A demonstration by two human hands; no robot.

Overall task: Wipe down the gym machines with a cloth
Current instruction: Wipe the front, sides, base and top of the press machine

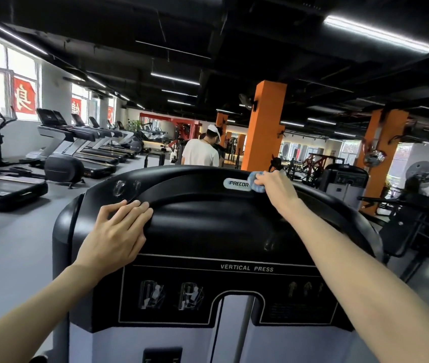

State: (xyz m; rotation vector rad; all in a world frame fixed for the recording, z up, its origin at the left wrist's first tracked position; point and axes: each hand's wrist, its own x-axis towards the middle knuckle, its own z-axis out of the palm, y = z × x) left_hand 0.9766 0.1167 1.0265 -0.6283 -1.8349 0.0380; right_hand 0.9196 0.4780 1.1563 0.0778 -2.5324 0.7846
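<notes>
Plainly, the machine [208, 226] names itself. A white badge [236, 184] on its top rim reads "PRECOR". White capitals lower on the black cover spell "VERTICAL PRESS" on a label [246, 267]. The drawings beneath are too small to read. The blue cloth [255, 179] sits at the cover's 1 o'clock, touching the badge's right end. It is bunched, and its visible strip runs roughly from 12 to 6. The right hand [273, 188] curls its fingers round the cloth and holds it against the rim. The left hand [115, 231] lies flat at the cover's 9 o'clock, fingers straight and together, pointing toward 1. A red banner [24, 99] at 10 o'clock bears a large Chinese character.
</notes>
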